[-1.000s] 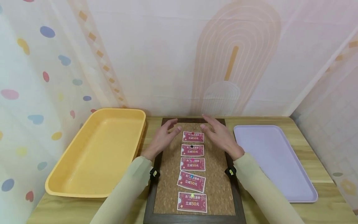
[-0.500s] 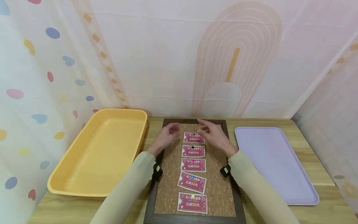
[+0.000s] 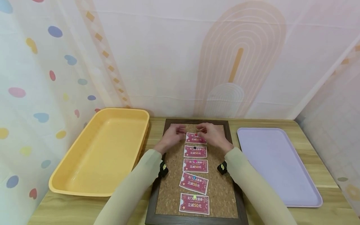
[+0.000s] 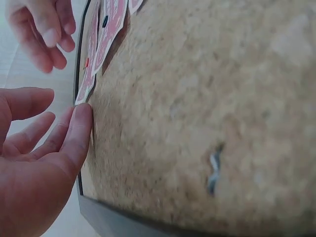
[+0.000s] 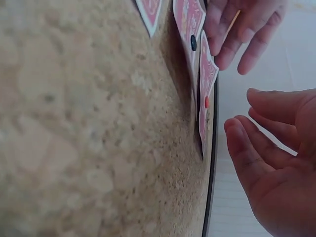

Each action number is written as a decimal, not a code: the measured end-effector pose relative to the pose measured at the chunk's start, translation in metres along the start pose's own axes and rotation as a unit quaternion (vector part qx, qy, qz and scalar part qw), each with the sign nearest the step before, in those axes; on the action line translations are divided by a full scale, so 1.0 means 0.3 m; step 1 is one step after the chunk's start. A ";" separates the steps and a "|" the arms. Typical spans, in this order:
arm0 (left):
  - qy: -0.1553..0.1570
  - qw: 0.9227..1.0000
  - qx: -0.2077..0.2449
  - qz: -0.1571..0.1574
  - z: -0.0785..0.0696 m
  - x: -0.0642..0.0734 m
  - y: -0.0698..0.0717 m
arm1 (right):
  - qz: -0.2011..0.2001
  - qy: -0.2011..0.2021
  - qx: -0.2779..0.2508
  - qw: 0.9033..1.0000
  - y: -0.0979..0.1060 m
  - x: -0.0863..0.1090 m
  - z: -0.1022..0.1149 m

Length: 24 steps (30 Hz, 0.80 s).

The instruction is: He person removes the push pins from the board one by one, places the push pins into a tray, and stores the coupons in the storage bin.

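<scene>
A framed cork board [image 3: 168, 193] carries several red-and-white paper coupons in a column, each with a small coloured pushpin near its top. My left hand [image 3: 172, 137] is at the left edge of the farthest coupon [image 3: 196, 139], fingers loosely bent. In the left wrist view, a fingertip [image 4: 83, 112] lies right at the coupon's corner. On the other side, my right hand [image 3: 214, 136] hovers over the coupon's right part, beside its red pushpin [image 5: 207, 102]. Space shows between its thumb and fingers in the right wrist view, with nothing held. The second coupon [image 3: 195, 152] has a black pushpin [image 5: 193, 43].
To the left stands a deep yellow tray [image 3: 98, 156]; a flat lilac tray [image 3: 272, 162] lies to the right. Both rest on the wooden table [image 3: 317, 150], with a patterned curtain [image 3: 157, 62] behind. The fourth coupon [image 3: 194, 182] sits tilted.
Both hands have moved inward toward the farthest coupon, and the gap between them has narrowed. The right hand now overlaps that coupon's right side. The coupons stay in place.
</scene>
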<state>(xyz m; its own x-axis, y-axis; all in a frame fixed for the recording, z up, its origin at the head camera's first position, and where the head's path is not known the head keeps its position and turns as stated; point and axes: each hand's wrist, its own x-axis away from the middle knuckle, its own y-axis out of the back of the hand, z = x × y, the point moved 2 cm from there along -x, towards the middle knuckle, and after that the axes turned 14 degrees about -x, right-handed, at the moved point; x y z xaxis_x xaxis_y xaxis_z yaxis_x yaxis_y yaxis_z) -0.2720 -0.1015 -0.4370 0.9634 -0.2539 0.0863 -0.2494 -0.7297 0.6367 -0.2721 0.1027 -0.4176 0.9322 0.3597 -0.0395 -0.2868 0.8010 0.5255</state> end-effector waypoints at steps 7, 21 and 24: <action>0.005 1.000 -0.018 -0.012 -0.018 0.004 -0.017 | 0.021 -0.019 0.045 0.999 -0.011 -0.025 -0.001; 0.005 0.999 -0.028 -0.036 -0.033 -0.003 -0.048 | 0.037 -0.043 0.047 0.997 -0.023 -0.034 -0.025; 0.009 0.998 -0.031 -0.045 -0.029 -0.004 -0.054 | 0.038 -0.040 0.052 0.997 -0.024 -0.035 -0.022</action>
<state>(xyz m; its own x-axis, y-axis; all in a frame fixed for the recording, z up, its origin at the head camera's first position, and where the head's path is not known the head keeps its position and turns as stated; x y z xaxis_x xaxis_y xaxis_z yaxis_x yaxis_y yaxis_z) -0.2684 -0.0838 -0.4407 0.9832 -0.1780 0.0402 -0.1564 -0.7084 0.6883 -0.2812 0.0964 -0.4265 0.9243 0.3753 0.0694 -0.3368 0.7167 0.6107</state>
